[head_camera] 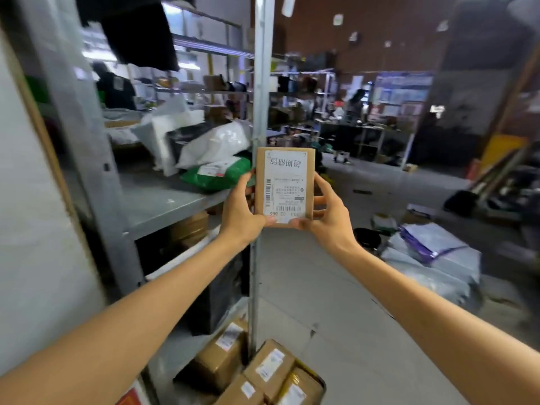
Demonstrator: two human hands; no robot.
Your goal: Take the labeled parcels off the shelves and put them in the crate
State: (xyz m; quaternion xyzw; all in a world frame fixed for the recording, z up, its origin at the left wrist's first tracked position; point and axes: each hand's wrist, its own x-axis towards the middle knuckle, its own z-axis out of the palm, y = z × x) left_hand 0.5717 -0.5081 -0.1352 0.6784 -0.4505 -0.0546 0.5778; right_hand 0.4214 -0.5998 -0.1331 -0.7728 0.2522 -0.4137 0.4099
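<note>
I hold a small brown cardboard parcel (285, 187) upright in front of the shelf post, its white shipping label facing me upside down. My left hand (241, 209) grips its left edge and bottom corner with thumb on the front. My right hand (324, 211) grips its right edge, fingers curled behind. Low at the bottom, a crate (320, 381) holds several labeled brown boxes (270, 365). On the grey metal shelf (163, 200) to the left lie a green mailer bag (217, 176) and white poly bags (216, 143).
A metal shelf post (258, 106) stands right behind the parcel. Lower shelves hold brown boxes (219, 355) and a black bag (222, 290). A pile of grey and purple mailers (432, 252) lies on the floor to the right. More racks and a person stand far back.
</note>
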